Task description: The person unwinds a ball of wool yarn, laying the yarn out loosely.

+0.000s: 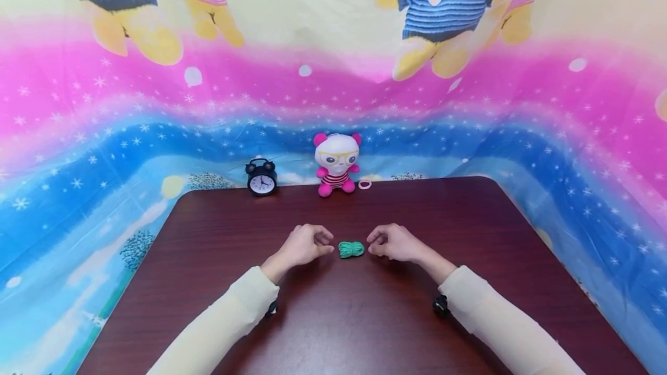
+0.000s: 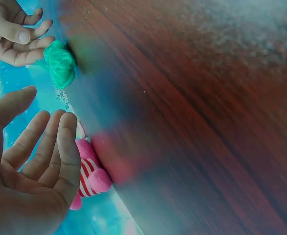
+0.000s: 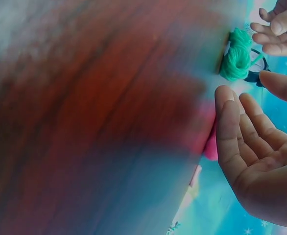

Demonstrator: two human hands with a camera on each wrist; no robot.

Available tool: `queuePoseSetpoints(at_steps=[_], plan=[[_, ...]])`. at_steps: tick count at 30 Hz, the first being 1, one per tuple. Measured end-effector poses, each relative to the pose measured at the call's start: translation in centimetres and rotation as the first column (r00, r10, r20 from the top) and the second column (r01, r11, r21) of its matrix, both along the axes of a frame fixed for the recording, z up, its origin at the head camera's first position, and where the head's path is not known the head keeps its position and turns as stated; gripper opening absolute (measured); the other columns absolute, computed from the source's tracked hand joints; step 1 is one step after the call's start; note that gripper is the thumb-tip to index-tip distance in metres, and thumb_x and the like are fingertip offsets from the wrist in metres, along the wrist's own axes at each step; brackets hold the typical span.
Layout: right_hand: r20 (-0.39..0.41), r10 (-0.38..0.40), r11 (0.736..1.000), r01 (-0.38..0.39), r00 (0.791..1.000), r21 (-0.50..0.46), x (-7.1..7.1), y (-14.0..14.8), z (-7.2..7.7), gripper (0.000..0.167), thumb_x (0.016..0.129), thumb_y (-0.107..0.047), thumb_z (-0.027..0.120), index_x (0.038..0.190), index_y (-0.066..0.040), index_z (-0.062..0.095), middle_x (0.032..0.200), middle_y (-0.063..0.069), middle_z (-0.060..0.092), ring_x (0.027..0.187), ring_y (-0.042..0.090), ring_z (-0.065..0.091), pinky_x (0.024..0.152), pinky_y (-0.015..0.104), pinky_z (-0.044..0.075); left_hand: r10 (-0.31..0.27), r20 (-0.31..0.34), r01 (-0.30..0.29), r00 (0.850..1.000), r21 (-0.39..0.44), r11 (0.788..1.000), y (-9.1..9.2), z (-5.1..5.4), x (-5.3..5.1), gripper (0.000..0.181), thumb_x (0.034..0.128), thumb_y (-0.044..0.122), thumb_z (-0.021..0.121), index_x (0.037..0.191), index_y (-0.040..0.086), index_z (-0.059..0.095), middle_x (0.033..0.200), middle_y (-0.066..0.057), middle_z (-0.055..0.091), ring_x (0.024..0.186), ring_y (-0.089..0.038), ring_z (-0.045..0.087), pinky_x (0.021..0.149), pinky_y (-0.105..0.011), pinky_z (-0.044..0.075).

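A small bundle of green cord (image 1: 351, 249) lies on the dark wooden table, tied round its middle. To its left is my left hand (image 1: 306, 245), fingers loosely bent and thumb apart, holding nothing. My right hand (image 1: 393, 243) mirrors it on the other side, also with nothing in its grasp. A narrow gap separates each hand from the cord in the head view. In the left wrist view the green bundle (image 2: 60, 64) appears beyond the left fingertips; the right wrist view has the same bundle (image 3: 236, 56) past the right hand's fingers.
A black alarm clock (image 1: 261, 178) stands at the table's back edge. Beside it sits a pink and white panda plush (image 1: 337, 164), with a small pale ring (image 1: 365, 184) to its right. A printed cloth (image 1: 333, 91) hangs round the back and sides of the table (image 1: 333, 328).
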State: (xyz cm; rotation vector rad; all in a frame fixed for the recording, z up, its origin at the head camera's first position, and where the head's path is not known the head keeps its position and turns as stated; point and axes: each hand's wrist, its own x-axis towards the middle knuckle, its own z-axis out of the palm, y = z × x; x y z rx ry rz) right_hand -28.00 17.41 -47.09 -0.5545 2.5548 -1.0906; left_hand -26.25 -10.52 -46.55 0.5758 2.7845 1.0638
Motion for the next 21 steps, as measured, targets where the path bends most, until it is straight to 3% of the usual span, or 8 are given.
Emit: queuePoseSetpoints(at_steps=[21], plan=[[0.021,-0.03,0.999,0.029,0.999,0.014,0.1,-1.9,-0.6,0.016,0.087,-0.013,0.075,0.101,-0.009,0.072,0.077,0.0,0.071,0.061,0.02,0.066,0.052,0.031,0.054,-0.016,0.006,0.016,1.0,-0.044,0.999,1.9,-0.9,-0.1,0.03,0.0842,0.019,0.08,0.11,0.006,0.074,0.087,-0.001,0.078,0.08,-0.009,0.072,0.083,-0.033,0.058]])
